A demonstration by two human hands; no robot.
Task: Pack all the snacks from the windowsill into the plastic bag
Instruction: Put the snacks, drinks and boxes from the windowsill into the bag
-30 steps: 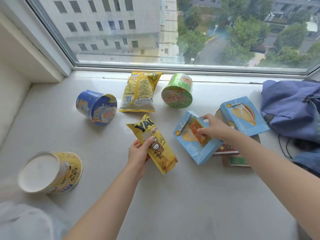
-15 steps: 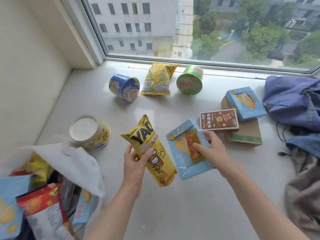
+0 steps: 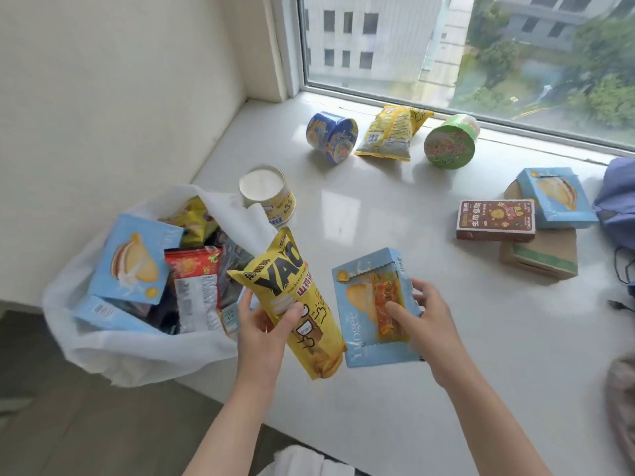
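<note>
1. While the left hand gripped the yellow YAO chip bag around its lower half, thumb across the front and fingers curled behind, the pouch stood nearly upright, just beside the open mouth of the white plastic bag.
2. The right hand held the light blue Ymogee box by its right edge, its thumb pinning a small orange packet flat against the box front. Whether the box's lower edge rested on the windowsill could not be told.
3. The chip bag looked the natural one to go in first, being nearer the mouth. A light grip would have suited it, since the puffed pouch and its contents would likely crush under a squeeze.
4. The thumb probably needed to keep its pressure until the box was over the mouth, because the loose packet could slide off.
5. The plastic bag sat at the left end of the windowsill, already crowded with blue boxes and a red packet. Laying new items flat on top seemed safer than pushing them down, as it bulged over the front edge.
6. Farther out, a white-topped yellow cup, a blue cup, a second yellow chip bag, a green cup, a brown box and another blue box waited unpacked.
</note>
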